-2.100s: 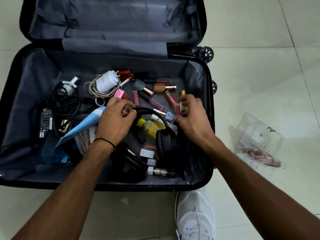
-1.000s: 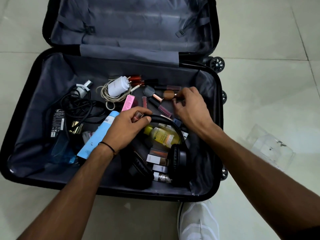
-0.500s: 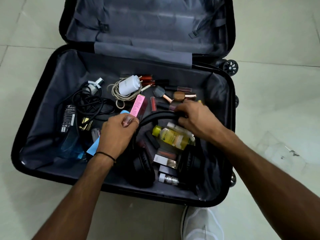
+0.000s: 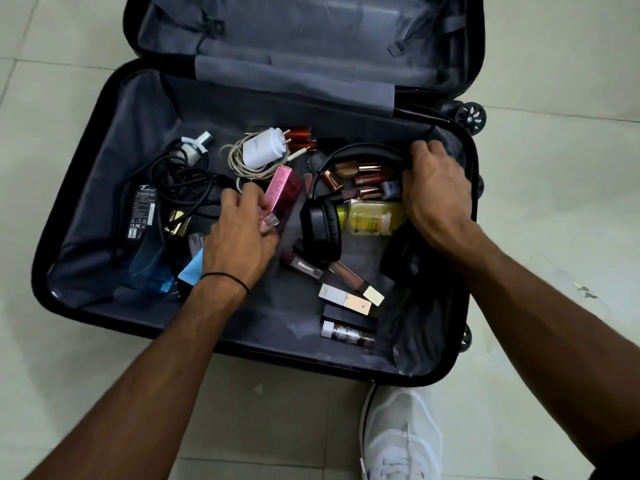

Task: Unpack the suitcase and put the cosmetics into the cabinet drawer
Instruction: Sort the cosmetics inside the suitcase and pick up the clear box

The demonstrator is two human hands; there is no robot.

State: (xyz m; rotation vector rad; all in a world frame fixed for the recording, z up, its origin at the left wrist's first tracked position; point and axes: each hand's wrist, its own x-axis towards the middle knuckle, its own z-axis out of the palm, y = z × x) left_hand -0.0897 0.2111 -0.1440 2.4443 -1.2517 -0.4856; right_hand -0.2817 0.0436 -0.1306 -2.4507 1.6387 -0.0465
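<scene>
The open black suitcase (image 4: 86,188) lies on the floor with cosmetics scattered inside. My left hand (image 4: 239,237) holds a small clear pink-tinted tube (image 4: 268,221) beside a pink box (image 4: 282,188). My right hand (image 4: 436,192) grips the band of the black headphones (image 4: 320,230) near the case's right wall. Under the band lie rose-gold lipsticks (image 4: 360,178) and a yellow bottle (image 4: 372,218). More lipstick tubes (image 4: 349,294) lie toward the front. A blue tube (image 4: 192,270) pokes out beneath my left wrist.
A white charger with coiled cable (image 4: 259,150), a black power adapter and cords (image 4: 143,209) and a blue glass bottle (image 4: 149,268) fill the left side. The suitcase lid (image 4: 304,32) stands open behind. My white shoe (image 4: 401,438) is on the tiled floor in front.
My right hand has dragged the headphones up and to the right, uncovering the lipsticks at the front. My left hand has moved slightly up-left with the small tube.
</scene>
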